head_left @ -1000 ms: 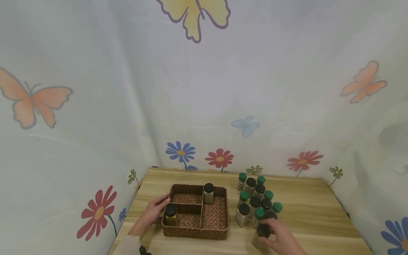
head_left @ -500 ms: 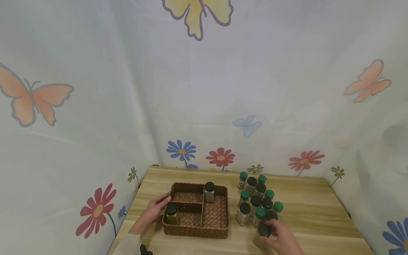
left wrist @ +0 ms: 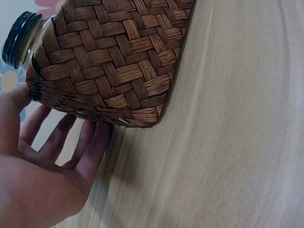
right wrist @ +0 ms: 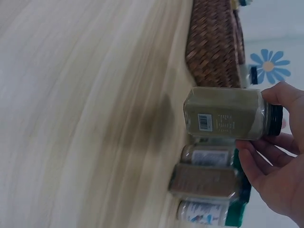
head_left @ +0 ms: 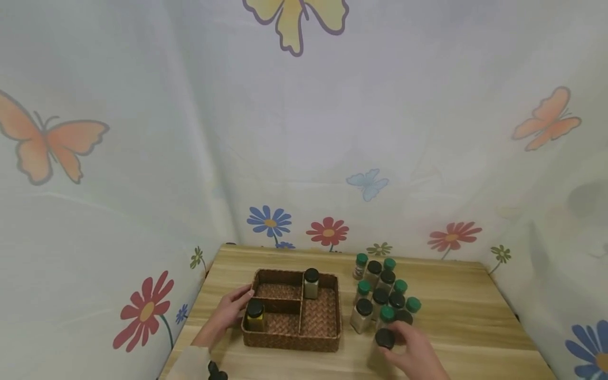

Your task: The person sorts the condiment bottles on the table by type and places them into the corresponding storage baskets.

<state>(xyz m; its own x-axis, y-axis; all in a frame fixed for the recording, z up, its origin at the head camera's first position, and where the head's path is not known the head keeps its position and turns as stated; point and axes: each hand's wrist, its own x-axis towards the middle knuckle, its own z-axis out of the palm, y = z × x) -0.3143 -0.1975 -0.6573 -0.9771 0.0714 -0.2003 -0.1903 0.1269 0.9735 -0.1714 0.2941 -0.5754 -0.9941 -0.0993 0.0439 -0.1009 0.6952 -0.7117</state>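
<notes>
My right hand [head_left: 414,352] grips a spice jar [right wrist: 223,113] by its black lid, thumb on one side and fingers on the other. Brownish-grey powder fills the clear jar, which has a barcode label. In the right wrist view it hangs over the table beside other jars. At the left, my left hand [head_left: 230,310] touches the outer side of a brown woven basket [left wrist: 114,61], fingers extended against the wall and thumb near the rim. The three-compartment basket holds a yellowish black-lidded jar [head_left: 255,315] at front left and a pale-filled jar [head_left: 311,285] at back right.
A close group of spice jars with black and green lids stands to the right of the basket, a pale jar [head_left: 362,316] at its near left. The wooden table [head_left: 456,295] meets a flower-and-butterfly curtain [head_left: 304,132] behind.
My right hand has moved slightly left with the spice jar, drawing it away from the group. The left hand stays at the basket, and the view tilts slightly.
</notes>
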